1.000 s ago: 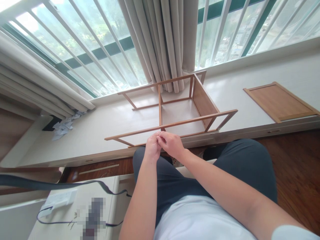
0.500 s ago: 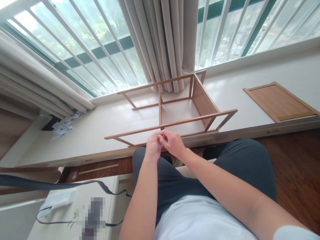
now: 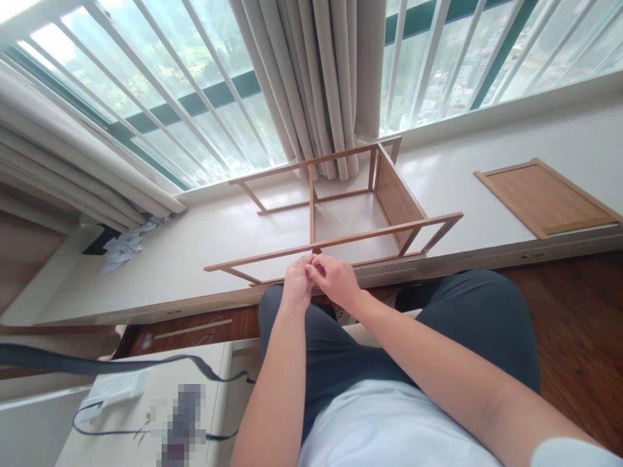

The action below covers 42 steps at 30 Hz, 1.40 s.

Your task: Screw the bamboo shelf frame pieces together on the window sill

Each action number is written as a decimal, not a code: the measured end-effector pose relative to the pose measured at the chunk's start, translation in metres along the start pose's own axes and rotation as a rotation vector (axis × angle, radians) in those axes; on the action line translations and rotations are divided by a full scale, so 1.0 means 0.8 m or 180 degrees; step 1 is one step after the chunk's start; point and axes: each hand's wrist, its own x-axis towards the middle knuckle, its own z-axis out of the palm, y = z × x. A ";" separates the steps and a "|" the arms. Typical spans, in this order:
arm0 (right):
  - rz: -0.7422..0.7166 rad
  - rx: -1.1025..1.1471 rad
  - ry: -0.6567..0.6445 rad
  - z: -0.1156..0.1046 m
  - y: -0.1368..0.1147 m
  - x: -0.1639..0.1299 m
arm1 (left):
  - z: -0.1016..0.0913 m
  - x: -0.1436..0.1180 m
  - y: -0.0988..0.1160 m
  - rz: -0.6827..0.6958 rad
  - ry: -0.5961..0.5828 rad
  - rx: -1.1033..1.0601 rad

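Daylight enters through a barred window hung with a beige pleated curtain [image 3: 316, 78], above a long pale window-ledge worktop [image 3: 160, 259]. On this worktop lies a light-brown wooden frame of thin rails with one solid side panel [image 3: 394, 194], tipped on its side; its near rail runs just above the hands. A separate flat brown wooden panel with a raised border [image 3: 542, 198] lies well apart to the right.

Left hand [image 3: 296, 285] and right hand [image 3: 335, 280] meet fingertip to fingertip just beside the near rail, at its joint with the cross rail. Both hands are curled nearly closed in a pinch. The pinched item is too small to identify; it may be a small fastener.

Risk, as a judgement: a small part pinched this finely could slip and drop to the dark wooden floor [image 3: 579, 324] or between the knees, because the grip area is minimal. Pressure on the thin near rail could also shift the unbraced frame.

A white power strip with a dark cable [image 3: 114, 389] rests at lower left.
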 end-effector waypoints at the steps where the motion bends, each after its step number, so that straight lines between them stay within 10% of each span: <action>1: 0.0008 -0.0018 0.0009 0.000 0.000 0.000 | 0.000 0.000 0.000 -0.0007 -0.0012 -0.0010; 12: 0.0076 0.0336 -0.0064 0.001 0.004 -0.004 | -0.003 0.003 0.000 -0.0132 0.0102 0.0012; 28: 0.1074 0.3460 -0.0745 0.027 0.021 -0.007 | -0.003 0.000 0.007 0.0013 0.0093 0.0675; 42: 0.1412 0.3970 -0.1005 0.029 0.021 -0.006 | -0.004 -0.004 0.010 0.0237 0.0256 0.1153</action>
